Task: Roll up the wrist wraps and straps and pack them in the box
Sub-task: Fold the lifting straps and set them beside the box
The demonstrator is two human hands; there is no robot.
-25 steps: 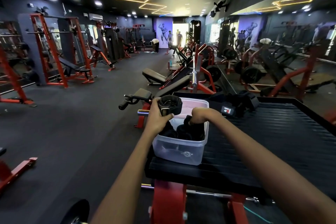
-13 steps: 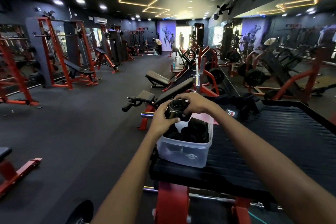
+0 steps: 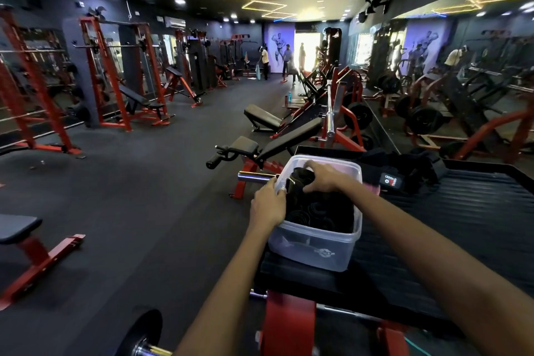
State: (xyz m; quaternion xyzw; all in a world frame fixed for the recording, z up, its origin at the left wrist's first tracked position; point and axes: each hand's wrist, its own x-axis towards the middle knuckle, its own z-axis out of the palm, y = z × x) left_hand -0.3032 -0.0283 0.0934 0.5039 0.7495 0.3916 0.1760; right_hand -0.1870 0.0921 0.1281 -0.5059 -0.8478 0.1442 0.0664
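Here, from the head camera, a clear plastic box point(image 3: 315, 248) stands on the black ribbed table point(image 3: 462, 228), with black rolled straps point(image 3: 320, 209) packed inside. The right hand point(image 3: 323, 176) curls over a rolled black strap point(image 3: 300, 178) at the box's far end, pressing it in. The left hand point(image 3: 267, 206) grips the box's left rim. More black wraps point(image 3: 404, 173) lie just behind the box.

one box point(image 3: 315, 248), two hands point(image 3: 267, 206)
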